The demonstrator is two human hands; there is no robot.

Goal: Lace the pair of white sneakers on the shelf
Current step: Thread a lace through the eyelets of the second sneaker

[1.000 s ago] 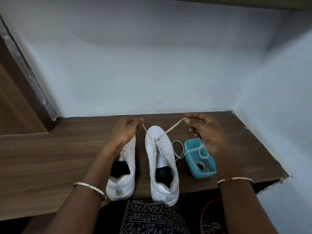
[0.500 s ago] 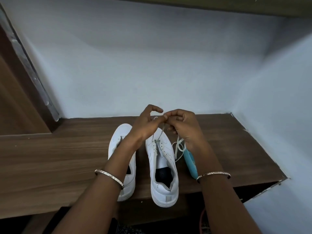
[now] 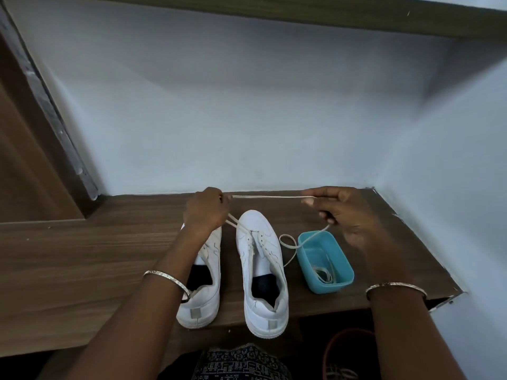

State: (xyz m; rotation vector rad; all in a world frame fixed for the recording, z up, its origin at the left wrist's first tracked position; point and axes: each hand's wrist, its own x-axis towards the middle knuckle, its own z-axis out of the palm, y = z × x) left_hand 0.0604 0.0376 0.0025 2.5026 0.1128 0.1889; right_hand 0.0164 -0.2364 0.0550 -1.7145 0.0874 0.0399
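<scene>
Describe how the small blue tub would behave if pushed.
The blue tub looks like thin plastic holding only a coiled lace, so probably light and apt to slide on the smooth wooden shelf. Its low, wide shape makes tipping unlikely.

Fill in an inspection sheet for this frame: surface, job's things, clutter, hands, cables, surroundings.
Surface: wooden shelf; both shoes stand with their heels at its near edge.
Job's things: left sneaker, no lace seen on it; right sneaker, threaded at the front holes only; lace stretched taut between the hands.
Clutter: teal tub to the right of the shoes, with a spare lace coiled inside.
Hands: left hand pinches the lace over the left sneaker's toe; right hand pinches it farther right.
Cables: nothing seen.
Surroundings: pale blue walls; wooden door frame on the left.
</scene>
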